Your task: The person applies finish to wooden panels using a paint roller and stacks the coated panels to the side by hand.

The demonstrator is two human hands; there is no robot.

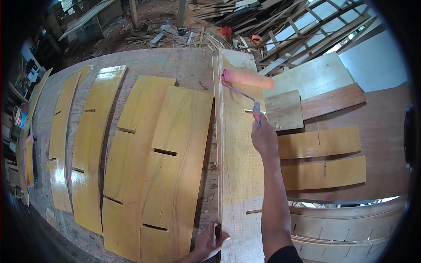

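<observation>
My right hand [265, 136] is wrapped round the handle of a paint roller [248, 79], whose pink-orange sleeve lies over the upper part of a long pale board [239, 158]. The board's upper and middle parts look yellow and wet, and its lower part is bare wood. Near the board's lower left edge, my left hand [211, 242] has its thumb and fingers apart, with the fingertips by the edge. Left of the board, a yellow slotted panel [180, 144] lies on the worktable [197, 65].
Several more yellow slotted panels [98, 131] lie to the left. A paint tray [29, 160] and a bucket [20, 117] are at the far left. At right are two short yellow panels [324, 142] and stacked boards [346, 225]. Scrap wood [175, 37] litters the ground beyond.
</observation>
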